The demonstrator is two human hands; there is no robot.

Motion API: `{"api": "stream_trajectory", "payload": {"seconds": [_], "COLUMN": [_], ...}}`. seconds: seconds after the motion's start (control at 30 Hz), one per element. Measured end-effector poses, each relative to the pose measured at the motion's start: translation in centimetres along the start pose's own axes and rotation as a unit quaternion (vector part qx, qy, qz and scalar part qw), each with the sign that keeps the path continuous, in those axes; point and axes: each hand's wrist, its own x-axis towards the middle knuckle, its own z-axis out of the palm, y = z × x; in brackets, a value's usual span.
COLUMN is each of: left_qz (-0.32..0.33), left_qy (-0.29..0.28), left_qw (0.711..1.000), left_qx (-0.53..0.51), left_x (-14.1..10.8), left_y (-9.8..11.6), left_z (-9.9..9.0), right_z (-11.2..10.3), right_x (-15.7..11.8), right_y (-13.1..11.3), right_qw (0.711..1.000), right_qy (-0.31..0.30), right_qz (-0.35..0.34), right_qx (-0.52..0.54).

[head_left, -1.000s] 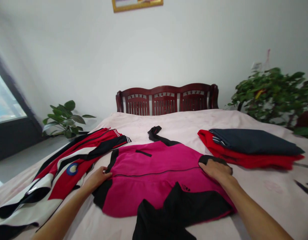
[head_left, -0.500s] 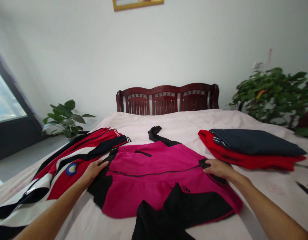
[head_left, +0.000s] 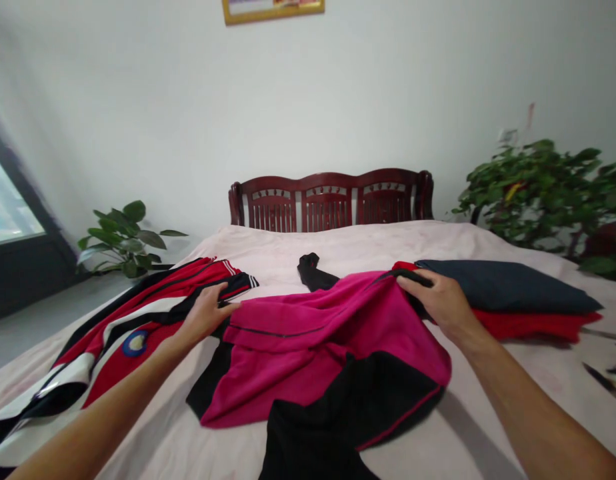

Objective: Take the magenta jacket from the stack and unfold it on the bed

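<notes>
A magenta jacket point(head_left: 288, 360) with black sleeves and side panels lies across the middle of the bed. My left hand point(head_left: 211, 312) pinches its upper left edge, beside the black hem. On the other side, my right hand point(head_left: 435, 293) grips the dark collar and holds that end raised off the bed, so the cloth slopes and wrinkles between the hands. One black sleeve point(head_left: 313, 273) extends behind the jacket; the other lies bunched toward me at the bottom of the view.
Red, white and black clothes point(head_left: 138, 333) lie spread at the left. A folded stack, navy point(head_left: 508, 287) over red point(head_left: 528, 327), sits at the right on the pink bedspread point(head_left: 533, 373). Beyond are a wooden headboard point(head_left: 328, 200) and plants point(head_left: 553, 193) on both sides.
My right hand has lifted the collar end upward. My left hand has moved up and slightly right with its edge. The jacket's front has gone from fairly flat to folded and wrinkled.
</notes>
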Motion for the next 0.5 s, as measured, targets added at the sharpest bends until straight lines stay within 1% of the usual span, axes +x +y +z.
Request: {"api": "stream_trajectory", "payload": {"seconds": [0.07,0.1,0.13,0.17,0.2,0.27,0.3,0.33,0.37,0.4,0.43,0.47,0.5], "left_qz": [0.083,0.113,0.136,0.154,0.162,0.137,0.107,0.061,0.006,-0.047,-0.101,-0.147,-0.183], "left_qy": [-0.049,-0.079,-0.107,-0.134,-0.163,-0.201,-0.209,-0.211,-0.210,-0.207,-0.206,-0.209,-0.209], "left_qw": [0.992,0.982,0.969,0.953,0.935,0.895,0.879,0.861,0.842,0.822,0.795,0.764,0.732], "left_qx": [-0.084,-0.128,-0.176,-0.223,-0.271,-0.373,-0.415,-0.459,-0.498,-0.529,-0.561,-0.592,-0.622], "left_x": [-2.0,-3.2,-4.3,-5.3,-6.0,-6.9,-6.9,-6.7,-6.3,-5.7,-4.9,-3.9,-2.9], "left_y": [5.2,7.8,10.3,12.4,14.2,16.5,17.0,17.3,17.5,17.6,17.7,17.9,18.3], "left_z": [1.6,2.6,3.6,4.7,5.9,8.1,9.0,9.7,10.3,10.7,10.9,10.9,10.8], "right_z": [1.8,2.8,3.9,4.9,5.7,6.5,6.5,6.2,5.9,5.7,5.6,5.9,6.6], "right_x": [-1.4,-2.2,-3.0,-3.9,-4.6,-6.1,-6.9,-7.9,-9.0,-10.3,-11.9,-13.7,-15.5], "right_y": [-4.2,-6.3,-8.3,-10.1,-11.6,-13.4,-13.7,-13.5,-12.9,-11.8,-10.3,-8.5,-6.5], "right_qw": [0.997,0.993,0.987,0.981,0.974,0.957,0.949,0.942,0.935,0.925,0.912,0.895,0.872], "right_qy": [-0.017,-0.023,-0.043,-0.053,-0.082,-0.132,-0.134,-0.111,-0.070,-0.022,0.020,0.016,-0.031], "right_qz": [-0.069,-0.113,-0.152,-0.184,-0.210,-0.256,-0.277,-0.300,-0.324,-0.353,-0.388,-0.429,-0.482], "right_qx": [0.015,0.011,0.008,0.014,0.007,-0.038,-0.071,-0.103,-0.127,-0.136,-0.133,-0.120,-0.087]}}
